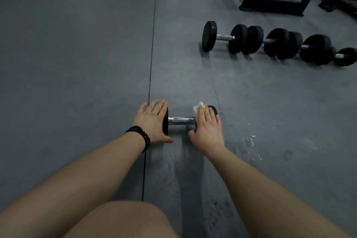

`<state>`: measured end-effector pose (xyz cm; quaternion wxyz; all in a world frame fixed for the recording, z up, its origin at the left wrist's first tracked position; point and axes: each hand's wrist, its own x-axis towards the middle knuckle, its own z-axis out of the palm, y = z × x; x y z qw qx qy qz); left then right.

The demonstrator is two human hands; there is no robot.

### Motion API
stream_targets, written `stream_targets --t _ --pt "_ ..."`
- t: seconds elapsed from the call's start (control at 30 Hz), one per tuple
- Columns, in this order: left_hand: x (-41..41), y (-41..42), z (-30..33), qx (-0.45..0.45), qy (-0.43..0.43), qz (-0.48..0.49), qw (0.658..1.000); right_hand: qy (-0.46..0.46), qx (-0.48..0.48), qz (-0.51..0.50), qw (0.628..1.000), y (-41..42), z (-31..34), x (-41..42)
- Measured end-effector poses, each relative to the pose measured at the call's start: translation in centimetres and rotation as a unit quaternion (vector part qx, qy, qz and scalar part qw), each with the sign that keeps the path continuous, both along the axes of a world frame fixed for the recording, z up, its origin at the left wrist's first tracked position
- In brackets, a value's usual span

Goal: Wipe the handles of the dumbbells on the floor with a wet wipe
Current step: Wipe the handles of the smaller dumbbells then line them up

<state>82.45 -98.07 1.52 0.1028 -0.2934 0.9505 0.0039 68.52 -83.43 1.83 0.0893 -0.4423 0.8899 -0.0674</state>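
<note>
Head view, looking forward and down at a grey gym floor [77,63] crossed by a thin dark seam [151,54]. Near the centre lies a small dumbbell [183,120] on its side, its axis running left to right: two black round end weights joined by a short metal handle [182,120] that shows a dull silver sheen with a brighter collar at its left end. The left hand [152,121], fingers straight and spread, lies flat against the outer face and top of the left end weight, thumb pointing toward the right along the floor; a black beaded bracelet [140,136] circles that wrist. The right hand [207,125] covers the right end weight with fingers extended, and a crumpled white wet wipe [198,107] shows beneath its index finger, at the junction of handle and right weight; whether the fingers pinch the wipe or merely press it cannot be told. The bare middle of the handle is visible between the two hands. To the upper right, well apart, a row of larger black dumbbells [270,42] lies end to end, with the black frame of a rack [274,4] behind it. A pale scuffed patch [249,141] marks the floor just right of the right wrist. A bare knee [123,220] fills the lower edge.
</note>
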Motion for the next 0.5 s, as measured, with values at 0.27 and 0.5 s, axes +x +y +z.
stream_targets --t 0.27,0.5 --pt "0.1 0.4 -1.2 -0.021 0.003 0.042 0.999 -0.052 0.015 0.018 0.998 0.1 -2.3 1.6" --pt "-0.3 0.4 -2.8 -0.01 0.067 0.069 0.995 -0.078 -0.008 0.095 0.992 -2.7 -4.6 4.6"
